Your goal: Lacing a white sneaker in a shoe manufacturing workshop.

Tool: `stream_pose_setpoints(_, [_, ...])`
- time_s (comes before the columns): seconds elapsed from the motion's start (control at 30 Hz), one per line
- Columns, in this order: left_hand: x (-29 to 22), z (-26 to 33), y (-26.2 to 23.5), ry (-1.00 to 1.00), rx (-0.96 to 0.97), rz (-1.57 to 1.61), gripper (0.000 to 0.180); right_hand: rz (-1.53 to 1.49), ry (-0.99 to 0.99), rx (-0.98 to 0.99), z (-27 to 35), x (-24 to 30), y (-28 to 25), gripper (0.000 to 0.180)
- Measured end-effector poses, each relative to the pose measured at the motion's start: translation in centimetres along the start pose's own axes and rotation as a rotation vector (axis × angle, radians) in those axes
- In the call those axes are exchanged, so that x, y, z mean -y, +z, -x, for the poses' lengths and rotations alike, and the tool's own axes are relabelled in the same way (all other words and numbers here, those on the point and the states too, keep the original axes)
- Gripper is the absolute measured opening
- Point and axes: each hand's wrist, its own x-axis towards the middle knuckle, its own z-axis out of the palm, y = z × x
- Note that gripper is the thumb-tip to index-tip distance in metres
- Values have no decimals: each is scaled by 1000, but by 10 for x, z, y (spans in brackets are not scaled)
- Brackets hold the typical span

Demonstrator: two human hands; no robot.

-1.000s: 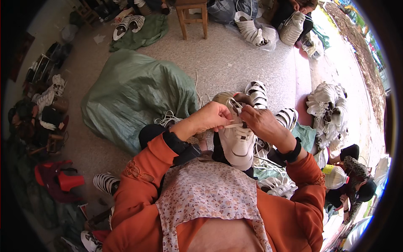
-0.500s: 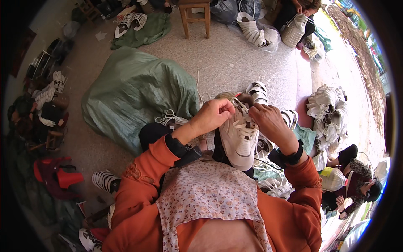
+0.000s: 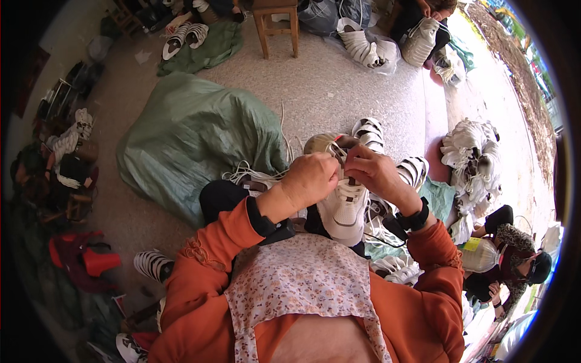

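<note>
A white and beige sneaker (image 3: 344, 218) rests on my lap, its toe toward me and its brown-lined opening away from me. White shoelaces (image 3: 348, 191) cross its front. Over the upper eyelets, my left hand (image 3: 310, 180) has its fingers closed in a pinch on the shoelace. Close beside it, my right hand (image 3: 380, 174) pinches the lace too, thumb and fingertips together. The hands nearly meet above the tongue, and the fingers hide part of the lace between them.
A large green sack (image 3: 193, 133) lies to the left, with white laces by its edge. Bundled white shoes (image 3: 471, 160) are piled at the right. A wooden stool (image 3: 275, 27) stands ahead; a red chair (image 3: 91, 260) is at far left. Other people sit nearby, one beside a plastic jug (image 3: 480, 255).
My left hand has moved right and slightly down, its fingers now closed over the lacing. My right hand has shifted left and down, bringing the two hands nearer together.
</note>
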Motion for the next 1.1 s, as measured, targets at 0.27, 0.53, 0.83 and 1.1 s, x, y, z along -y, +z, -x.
stream_pose_setpoints(0.27, [6,-2,4,106,-52,-33,10,52,82,114,-10,4,-5,13])
stream_pose_setpoints(0.53, [37,-1,-16,-634,427,902,14,67,100,288,-19,0,-9,18])
stream_pose_setpoints(0.83, [15,-22,0,107,-37,251,18,9,20,292,-28,-8,-9,19])
stream_pose_setpoints(1.1, [30,-24,4,17,115,449,15,136,139,181,-23,-18,-37,17])
